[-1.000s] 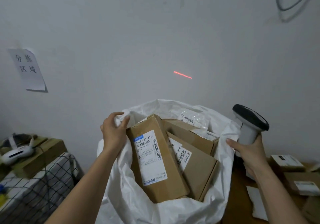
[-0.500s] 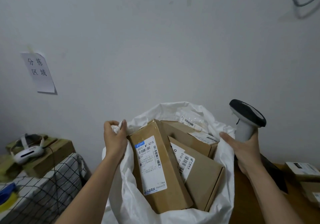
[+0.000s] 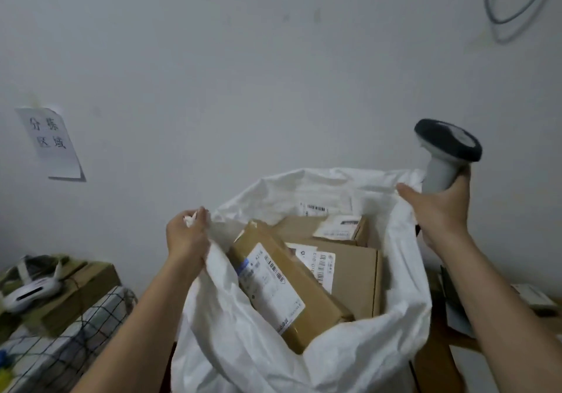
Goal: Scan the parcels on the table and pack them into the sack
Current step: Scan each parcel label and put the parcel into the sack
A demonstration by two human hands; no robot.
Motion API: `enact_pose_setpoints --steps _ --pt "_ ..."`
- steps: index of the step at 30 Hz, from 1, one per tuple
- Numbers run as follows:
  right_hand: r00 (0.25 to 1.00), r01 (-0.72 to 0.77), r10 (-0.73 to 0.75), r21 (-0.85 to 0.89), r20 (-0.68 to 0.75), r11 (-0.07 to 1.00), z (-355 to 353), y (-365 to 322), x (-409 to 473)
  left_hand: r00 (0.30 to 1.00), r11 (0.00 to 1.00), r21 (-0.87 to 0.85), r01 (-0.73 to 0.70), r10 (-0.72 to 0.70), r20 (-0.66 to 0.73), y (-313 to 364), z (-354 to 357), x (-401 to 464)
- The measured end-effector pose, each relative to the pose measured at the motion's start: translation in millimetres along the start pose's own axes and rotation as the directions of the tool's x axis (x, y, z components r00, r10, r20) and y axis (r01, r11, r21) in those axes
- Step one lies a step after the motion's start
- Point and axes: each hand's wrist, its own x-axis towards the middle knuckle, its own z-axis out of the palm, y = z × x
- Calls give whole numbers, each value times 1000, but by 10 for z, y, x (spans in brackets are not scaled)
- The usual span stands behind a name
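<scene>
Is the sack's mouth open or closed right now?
Open: the left hand and right hand hold the sack rim apart, parcels visible inside.

**Dim, flat light and a soft, smeared frame**

We see a dull room under weak, bluish-grey light, with no lamp or window in view. The wall point(image 3: 273, 73) shades darker toward the top left corner. Shadows are faint and soft-edged: a thin one hugs the right and lower edge of the paper notice point(image 3: 50, 141), and a pale double trails the cable point(image 3: 514, 6) at the upper right. The white sack point(image 3: 243, 341) is the brightest area, without glare. Label print on the parcels point(image 3: 279, 283) is smeared and unreadable, and edges throughout look soft. Toward the corners we see wide-angle stretching.
</scene>
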Motion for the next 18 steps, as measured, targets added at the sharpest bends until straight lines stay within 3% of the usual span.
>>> enact_pose_setpoints --steps 4,8,10,14,18 --pt "984 99 -65 207 -164 973 -26 -224 188 988 1000 6 21 -20 -156 169 -100 169" --pt "998 -48 50 66 -27 997 26 -113 223 977 988 -58 141 -149 -154 86 -135 186" --pt "997 -66 68 54 -25 996 44 -93 202 985 990 -140 24 -47 -165 232 -89 179" --pt "987 61 -51 65 -150 996 17 -200 257 967 964 -157 -214 186 -174 525 29 244" --pt "997 -83 82 -80 -15 993 -22 55 172 995 998 -46 -32 28 -91 142 106 209"
